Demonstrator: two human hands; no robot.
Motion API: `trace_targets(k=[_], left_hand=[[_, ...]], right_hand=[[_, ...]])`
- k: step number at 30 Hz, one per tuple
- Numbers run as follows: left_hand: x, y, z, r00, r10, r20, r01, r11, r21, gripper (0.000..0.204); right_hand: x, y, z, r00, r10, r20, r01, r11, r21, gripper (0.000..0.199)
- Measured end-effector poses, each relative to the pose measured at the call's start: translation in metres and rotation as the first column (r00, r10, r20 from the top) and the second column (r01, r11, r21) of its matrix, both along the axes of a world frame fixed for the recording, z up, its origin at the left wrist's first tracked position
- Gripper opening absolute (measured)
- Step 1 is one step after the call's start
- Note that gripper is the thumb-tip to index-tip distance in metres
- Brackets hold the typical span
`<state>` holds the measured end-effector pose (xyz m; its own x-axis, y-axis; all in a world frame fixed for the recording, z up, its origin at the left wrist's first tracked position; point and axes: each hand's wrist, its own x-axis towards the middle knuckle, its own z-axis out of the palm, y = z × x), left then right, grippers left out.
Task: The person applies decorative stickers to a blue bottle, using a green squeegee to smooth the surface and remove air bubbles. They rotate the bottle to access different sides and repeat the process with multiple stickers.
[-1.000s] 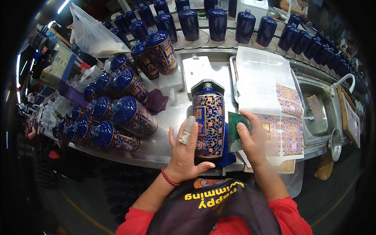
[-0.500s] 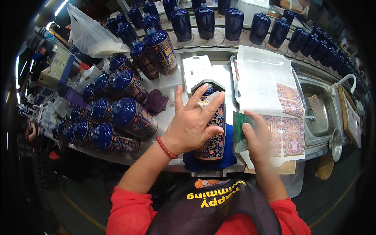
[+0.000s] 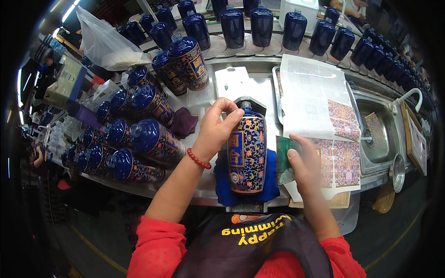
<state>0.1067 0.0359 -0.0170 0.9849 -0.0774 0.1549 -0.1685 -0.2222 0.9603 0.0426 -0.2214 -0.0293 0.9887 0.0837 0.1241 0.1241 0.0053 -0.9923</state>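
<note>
A blue bottle (image 3: 249,155) with a floral decal and a blue-and-gold panel lies neck away from me, on a blue cloth (image 3: 223,185) before a dark angular rest. My left hand (image 3: 218,127), with a red bead bracelet, is at the bottle's upper left edge. Its thumb and forefinger are pressed together by the shoulder; whatever they may pinch is too small to make out. In my right hand (image 3: 303,162) is a flat green scraper (image 3: 283,157), upright just right of the bottle and apart from it. Printed floral decal sheets (image 3: 344,162) lie beyond that hand.
Several decorated bottles (image 3: 155,136) crowd the left of the metal bench, beside a dark purple cloth (image 3: 183,123). Plain blue bottles (image 3: 232,28) line a conveyor at the back. White backing paper (image 3: 308,88) covers a tray; a sink (image 3: 382,134) with a tap is at right.
My left hand has lifted off the bottle's front and moved up and left, its spread fingers now pinched. The conveyor bottles have shifted left. My right hand and scraper have barely moved.
</note>
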Motion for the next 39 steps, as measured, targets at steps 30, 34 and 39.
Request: trace_targets(k=[30,34,39], left_hand=[[-0.136,-0.035,-0.015,0.925,-0.118,0.360,-0.216,0.616,0.758,0.108],[-0.132,-0.035,-0.020,0.880,-0.137,0.455,-0.257,0.668,0.699,0.108],[-0.136,-0.030,-0.028,0.904,-0.128,0.409,-0.224,0.672,0.705,0.108]], right_hand=[[-0.019,0.027,-0.007,0.994,0.065,0.093,-0.056,0.994,-0.095,0.036],[-0.023,0.024,-0.007,0.994,-0.054,-0.093,0.062,0.994,0.085,0.030],[-0.032,0.026,-0.004,0.966,0.147,0.214,-0.096,0.968,-0.231,0.031]])
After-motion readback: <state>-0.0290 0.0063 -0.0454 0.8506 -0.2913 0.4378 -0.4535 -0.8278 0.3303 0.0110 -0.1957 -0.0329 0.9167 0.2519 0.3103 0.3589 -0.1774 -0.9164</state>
